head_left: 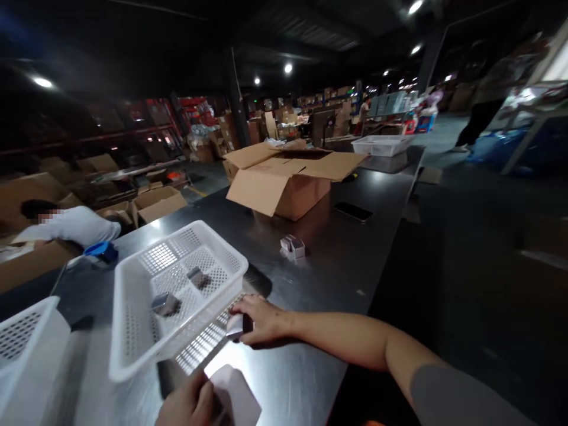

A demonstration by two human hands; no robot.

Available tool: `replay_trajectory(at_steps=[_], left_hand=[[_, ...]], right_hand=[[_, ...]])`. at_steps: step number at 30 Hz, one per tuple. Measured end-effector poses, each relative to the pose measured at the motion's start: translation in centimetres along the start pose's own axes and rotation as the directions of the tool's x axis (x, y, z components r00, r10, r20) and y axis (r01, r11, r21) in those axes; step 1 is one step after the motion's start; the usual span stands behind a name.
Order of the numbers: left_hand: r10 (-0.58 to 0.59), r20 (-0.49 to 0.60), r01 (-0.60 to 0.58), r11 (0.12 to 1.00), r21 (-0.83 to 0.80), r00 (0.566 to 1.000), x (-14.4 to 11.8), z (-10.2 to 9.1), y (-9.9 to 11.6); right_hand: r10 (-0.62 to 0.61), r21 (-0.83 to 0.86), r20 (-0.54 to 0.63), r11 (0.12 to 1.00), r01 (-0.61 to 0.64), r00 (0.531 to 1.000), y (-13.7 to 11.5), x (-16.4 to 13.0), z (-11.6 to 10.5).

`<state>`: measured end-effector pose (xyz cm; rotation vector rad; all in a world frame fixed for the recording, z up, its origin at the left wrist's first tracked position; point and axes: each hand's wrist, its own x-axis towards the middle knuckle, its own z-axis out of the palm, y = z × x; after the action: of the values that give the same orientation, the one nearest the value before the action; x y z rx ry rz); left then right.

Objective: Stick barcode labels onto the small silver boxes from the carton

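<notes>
My right hand (pixel 264 320) is closed around a small silvery-white box (pixel 236 326), close above the steel table (pixel 288 361) beside the white basket's near side. At the bottom edge, my left hand (pixel 190 403) is closed on a pale box (pixel 235 395) with flat faces, partly cut off by the frame. A dark grey flat piece (pixel 171 377) shows at its far side; whether it belongs to that box I cannot tell. Two small silvery boxes (pixel 164 303) lie apart inside the white perforated basket (pixel 199 322). More small boxes (pixel 293 247) sit together farther up the table.
An open cardboard carton (pixel 304 195) with spread flaps stands at mid-table, near a dark phone (pixel 354 212). Another white basket (pixel 33 355) is at left, by a blue tape dispenser (pixel 102 253). A white tray (pixel 381 145) stands at the far end. A person (pixel 84 225) bends over cartons at left.
</notes>
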<state>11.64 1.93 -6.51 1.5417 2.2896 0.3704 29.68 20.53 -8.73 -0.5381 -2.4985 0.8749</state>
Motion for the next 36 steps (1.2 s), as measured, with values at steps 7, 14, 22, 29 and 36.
replay_trajectory(at_steps=[7,14,22,29,36], left_hand=[[-0.029,-0.118,-0.015,0.933,-0.358,0.993,-1.5,-1.5,4.0],[-0.069,-0.112,0.024,0.931,-0.365,0.991,-1.6,-2.0,3.6],[0.028,-0.002,-0.028,0.958,-0.286,1.0,-2.2,-2.5,3.9],[0.097,0.084,-0.078,0.975,-0.206,0.992,-2.5,-2.8,4.7],[0.108,0.101,-0.087,0.978,-0.187,0.989,-2.7,-2.8,4.8]], right_hand=[[-0.174,0.179,-0.178,0.962,0.206,0.968,0.7,-0.4,-1.5],[-0.138,0.357,-0.165,0.915,0.189,0.977,-0.1,-0.5,-1.5],[-0.046,0.533,-0.07,0.843,0.077,0.996,-1.0,-1.0,-1.2],[0.078,0.888,0.106,0.441,-0.13,0.991,-0.9,-0.8,-1.4],[0.006,0.913,0.143,0.385,-0.135,0.99,-1.1,-1.1,-1.3]])
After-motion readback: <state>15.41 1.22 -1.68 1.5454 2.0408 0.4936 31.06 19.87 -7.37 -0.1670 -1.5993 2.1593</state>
